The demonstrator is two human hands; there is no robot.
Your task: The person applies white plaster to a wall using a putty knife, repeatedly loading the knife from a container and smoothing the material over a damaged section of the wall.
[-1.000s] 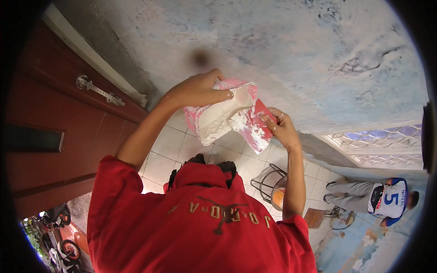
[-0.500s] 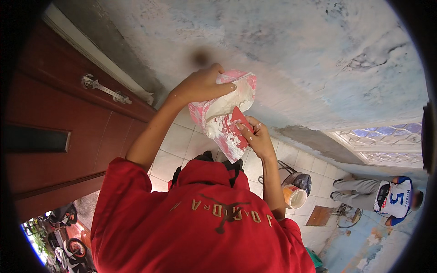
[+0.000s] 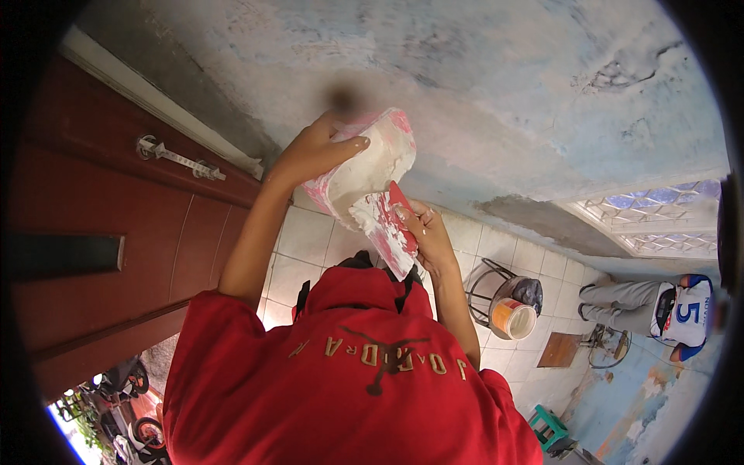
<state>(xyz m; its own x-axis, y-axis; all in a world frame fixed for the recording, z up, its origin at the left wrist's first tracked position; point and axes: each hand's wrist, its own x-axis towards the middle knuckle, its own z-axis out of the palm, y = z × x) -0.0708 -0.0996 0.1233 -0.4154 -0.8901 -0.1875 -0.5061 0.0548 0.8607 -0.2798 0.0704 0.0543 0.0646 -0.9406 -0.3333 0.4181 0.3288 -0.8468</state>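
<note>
My left hand point(image 3: 314, 151) grips the rim of a pink, bent, open-topped holder point(image 3: 404, 132), its thumb over the inner side. White putty point(image 3: 376, 174) coats the inside of the holder. In my right hand point(image 3: 432, 239) is a red putty spreader point(image 3: 403, 232), pinched by the fingers and thumb. Its blade is smeared with white putty and lies against the lower right edge of the holder. White specks dot the fingers. Both hands are raised in front of the patchy wall point(image 3: 496, 116). The left fingertips behind the holder are hidden.
At left is a red-brown door point(image 3: 139, 209) with a long handle point(image 3: 180, 159). On the tiled floor point(image 3: 302, 236) at right are a round-framed stool point(image 3: 484, 291), an orange-and-white bucket point(image 3: 513, 319) and a green stool point(image 3: 549, 428). Another person point(image 3: 659, 306) stands farther right, near a window grille point(image 3: 659, 217).
Both hands, with the holder and spreader, have shifted slightly left. The spreader stays at the holder's edge. More of the bucket, stool and green stool shows on the right.
</note>
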